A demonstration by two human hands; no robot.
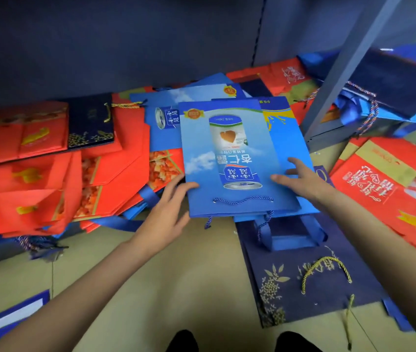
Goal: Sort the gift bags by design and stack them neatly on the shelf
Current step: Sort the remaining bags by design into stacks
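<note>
A light blue gift bag (pixel 229 158) printed with a drink can lies flat on top of other blue bags of the same design (pixel 282 138), its rope handle toward me. My left hand (pixel 168 209) touches its left lower edge with fingers spread. My right hand (pixel 301 176) rests on its right edge, fingers straight. Red gift bags (pixel 49 179) lie heaped at the left. A dark navy bag with gold print (pixel 90 123) sits on that heap. Another navy bag with a gold cord (pixel 311 273) lies on the floor near me.
A grey shelf upright (pixel 349 64) slants at the right, with blue bags (pixel 390 97) behind it. A large red bag (pixel 392 191) lies at far right. A blue and white bag (pixel 6 318) is at bottom left. My shoes (pixel 184 341) show on the beige floor (pixel 176 280).
</note>
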